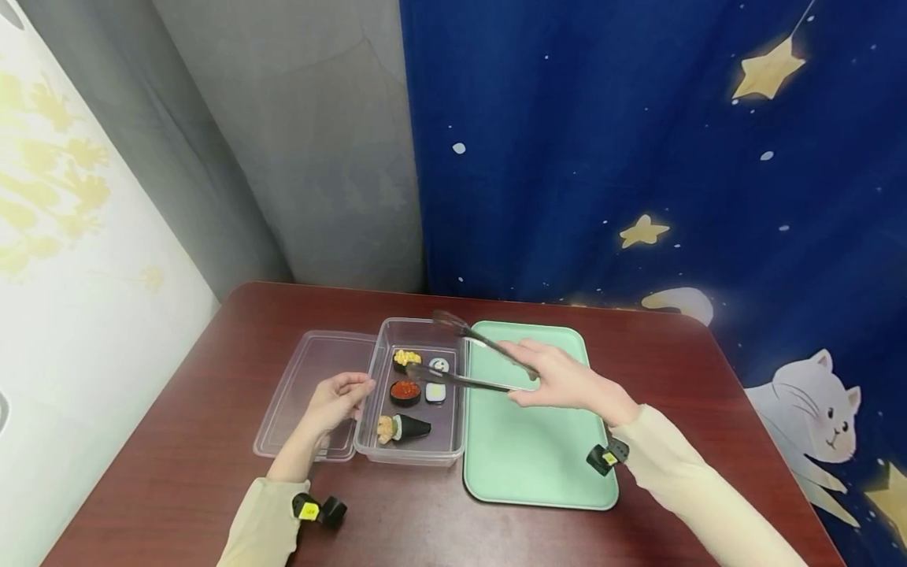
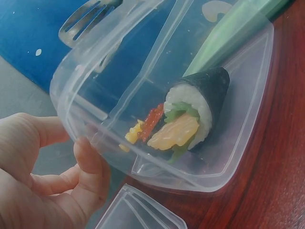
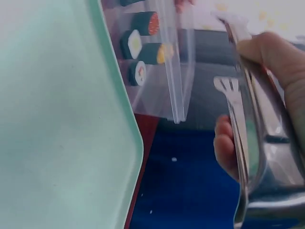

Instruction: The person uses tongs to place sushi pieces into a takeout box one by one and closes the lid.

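My left hand [image 1: 338, 403] pinches the left rim of a clear plastic container [image 2: 214, 183] between thumb and fingers. Inside lie several sushi pieces: a cone hand roll [image 1: 411, 428] at the near end, a roe-topped piece [image 1: 405, 392], a corn-topped piece [image 1: 407, 359] and two small rolls, one a white-and-yellow roll [image 1: 435, 393]. My right hand [image 1: 560, 376] grips metal tongs [image 3: 274, 143] by their arms. Spread apart, the tong tips point left over the container with nothing between them. One slotted tip [image 2: 86, 24] shows beyond the container wall in the left wrist view.
A pale green tray [image 1: 538, 465] lies against the container's right side, beneath my right hand. To the left, a clear lid [image 1: 298, 394] rests flat on the dark red table [image 1: 177, 441]. Curtains hang behind the table's far edge.
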A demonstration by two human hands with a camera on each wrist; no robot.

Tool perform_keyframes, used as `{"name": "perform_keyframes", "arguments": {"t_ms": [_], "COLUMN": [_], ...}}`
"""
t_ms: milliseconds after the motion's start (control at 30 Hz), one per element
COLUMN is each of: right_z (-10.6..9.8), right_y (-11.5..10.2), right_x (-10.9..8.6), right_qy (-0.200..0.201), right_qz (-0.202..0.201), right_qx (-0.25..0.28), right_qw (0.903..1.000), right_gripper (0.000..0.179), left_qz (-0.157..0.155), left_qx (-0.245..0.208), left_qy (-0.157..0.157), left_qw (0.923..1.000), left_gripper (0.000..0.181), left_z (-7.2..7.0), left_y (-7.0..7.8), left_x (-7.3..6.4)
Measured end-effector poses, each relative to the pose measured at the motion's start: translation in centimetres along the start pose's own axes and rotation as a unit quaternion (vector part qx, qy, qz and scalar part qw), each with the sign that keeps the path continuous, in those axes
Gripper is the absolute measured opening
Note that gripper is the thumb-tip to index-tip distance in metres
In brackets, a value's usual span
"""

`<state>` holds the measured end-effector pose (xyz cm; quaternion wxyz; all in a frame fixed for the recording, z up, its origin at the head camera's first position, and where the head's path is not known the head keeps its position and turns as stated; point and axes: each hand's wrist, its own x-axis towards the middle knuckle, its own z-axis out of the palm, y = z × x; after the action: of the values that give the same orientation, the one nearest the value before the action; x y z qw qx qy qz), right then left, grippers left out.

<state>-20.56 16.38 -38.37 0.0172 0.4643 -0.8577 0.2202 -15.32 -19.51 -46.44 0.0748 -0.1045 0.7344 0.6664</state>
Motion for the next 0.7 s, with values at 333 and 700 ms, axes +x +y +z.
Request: {"name": "perform_keyframes", "arguments": {"t_ms": [333,700], "right_z": [-0.7,0.0], "right_y": [0.8,2.9], "right_x": [-5.2,-10.5], "right_qy": [0.165,0.251], "right_qz": [0.174,0.295], "right_qx": [-0.009,-0.063], "right_qw": [0.9708,0.9199], "right_gripper": [0.070,0.067], "left_qz": [0.002,0.002], "left_qx": [0.003,0.003], "left_qy": [0.001,-0.002], "left_qw": [1.0000,1.0000], "left_gripper": [0.035,0.037], "left_z": [0.0,-0.2], "left_y": [0.0,-0.2], "left_x": [-0.1,0.1]}}
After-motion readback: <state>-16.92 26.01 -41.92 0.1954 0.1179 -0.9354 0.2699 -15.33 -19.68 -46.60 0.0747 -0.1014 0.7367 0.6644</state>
